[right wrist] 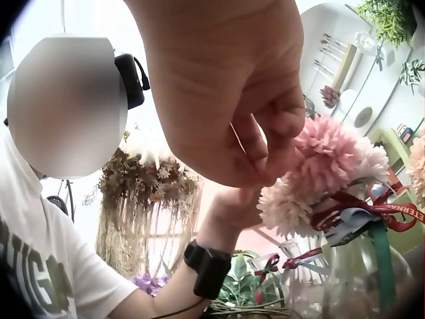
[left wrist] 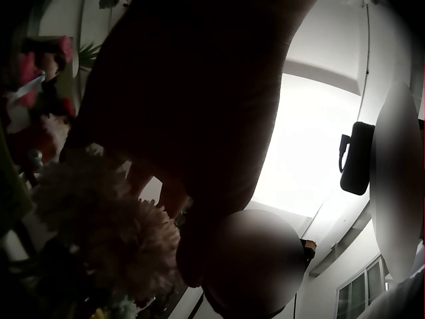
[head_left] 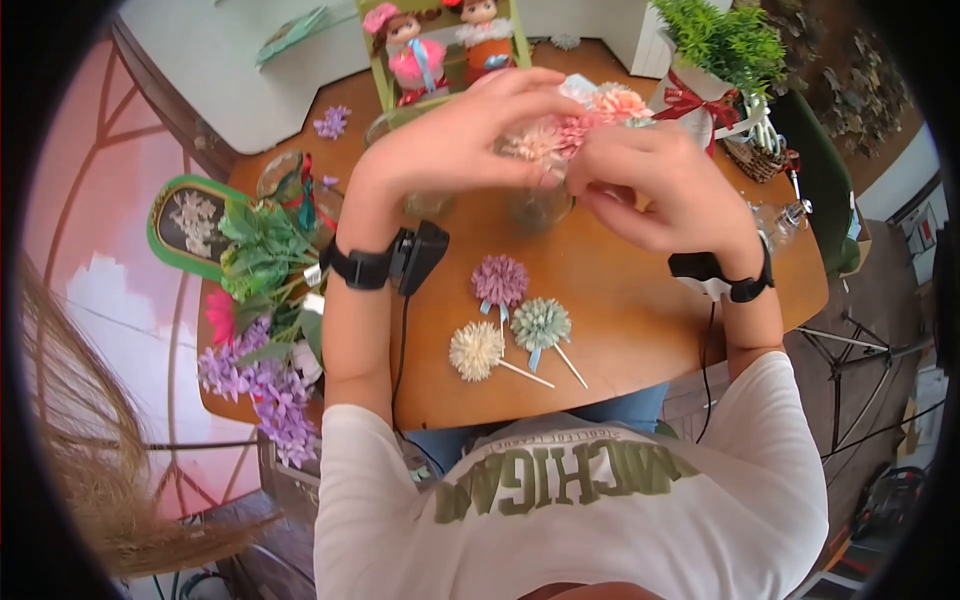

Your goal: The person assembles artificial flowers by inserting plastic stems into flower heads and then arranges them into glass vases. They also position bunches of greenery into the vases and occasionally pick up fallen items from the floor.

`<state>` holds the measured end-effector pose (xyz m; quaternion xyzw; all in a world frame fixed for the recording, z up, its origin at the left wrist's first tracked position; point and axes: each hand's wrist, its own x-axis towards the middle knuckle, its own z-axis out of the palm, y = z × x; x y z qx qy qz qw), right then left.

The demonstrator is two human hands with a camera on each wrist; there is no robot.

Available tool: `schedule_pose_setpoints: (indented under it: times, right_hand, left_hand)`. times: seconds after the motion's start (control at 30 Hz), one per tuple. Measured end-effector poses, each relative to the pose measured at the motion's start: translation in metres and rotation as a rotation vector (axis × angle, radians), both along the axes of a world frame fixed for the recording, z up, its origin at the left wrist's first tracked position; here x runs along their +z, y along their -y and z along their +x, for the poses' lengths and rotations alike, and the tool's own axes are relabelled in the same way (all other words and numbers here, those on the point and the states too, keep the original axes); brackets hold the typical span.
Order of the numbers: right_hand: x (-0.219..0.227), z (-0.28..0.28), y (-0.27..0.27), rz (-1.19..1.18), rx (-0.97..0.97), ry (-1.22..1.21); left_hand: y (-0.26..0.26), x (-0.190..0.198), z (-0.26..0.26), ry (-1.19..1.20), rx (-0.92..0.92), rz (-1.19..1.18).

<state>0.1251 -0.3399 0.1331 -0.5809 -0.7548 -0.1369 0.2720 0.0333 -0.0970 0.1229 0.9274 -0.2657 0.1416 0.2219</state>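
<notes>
Between both hands a bunch of pompom flowers stands in a clear glass vase point(right wrist: 355, 276), tied with dark red and green ribbon. A pink flower point(right wrist: 325, 153) and a cream flower point(right wrist: 287, 206) show in it. My left hand point(head_left: 460, 135) reaches over the bunch from the left, fingers long and spread, fingertips at the blooms. Opposite it, my right hand point(head_left: 655, 180) has curled fingers and pinches at the pink flower's side; its fingertips are partly hidden. Nearer me lie a purple flower point(head_left: 499, 281), a green flower point(head_left: 541, 325) and a cream pompom flower point(head_left: 477, 350) on white sticks.
Two dolls sit in a green frame point(head_left: 519, 45) at the back of the wooden table point(head_left: 640, 330). Artificial flowers point(head_left: 255, 355) and a green-framed board point(head_left: 185, 225) crowd the left side. A potted plant point(head_left: 725, 45) with red ribbon stands back right, beside a small basket point(head_left: 752, 158).
</notes>
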Motion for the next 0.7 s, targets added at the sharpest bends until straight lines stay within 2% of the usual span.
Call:
schedule_pose_setpoints:
  times: [0.07,0.1,0.13,0.2,0.27,0.33,0.47,0.53,0.57,0.63,0.7]
  right_hand:
    - [0.002,-0.007,0.005,-0.145,0.041,-0.061]
    - [0.005,-0.012,0.005,-0.296,0.042,-0.048]
    - [-0.001,-0.018,0.004,-0.306,0.053,-0.063]
    - [-0.013,-0.027,-0.003,-0.494,0.078,0.106]
    - [-0.041,-0.030,-0.013,-0.551,0.132,0.059]
    - [-0.059,-0.035,-0.019,-0.737,0.123,0.071]
    - [-0.061,-0.042,-0.025,-0.762,0.138,0.128]
    - [-0.040,-0.040,-0.022,-0.677,0.202,-0.008]
    - [-0.029,-0.036,-0.018,-0.542,0.241,-0.129]
    - [-0.014,-0.025,-0.012,-0.173,0.239,-0.217]
    - [0.008,-0.013,-0.001,0.203,0.152,-0.168]
  left_hand:
    - [-0.004,-0.003,0.005,0.017,-0.049,0.003]
    - [-0.004,-0.005,0.007,0.007,-0.035,0.004]
    - [-0.004,-0.006,0.007,-0.001,-0.023,0.009]
    - [-0.006,-0.008,0.006,-0.012,-0.008,0.011]
    - [-0.006,-0.008,0.008,-0.006,-0.005,0.025]
    - [-0.009,-0.007,0.009,-0.043,-0.034,-0.012]
    - [-0.008,-0.001,0.004,-0.046,-0.041,-0.020]
    - [-0.008,0.000,0.002,0.011,-0.004,-0.160]
    - [-0.009,0.000,0.001,0.016,-0.004,-0.159]
    - [-0.014,-0.002,-0.002,-0.048,0.122,-0.143]
    - [-0.020,-0.006,0.001,-0.048,0.115,-0.119]
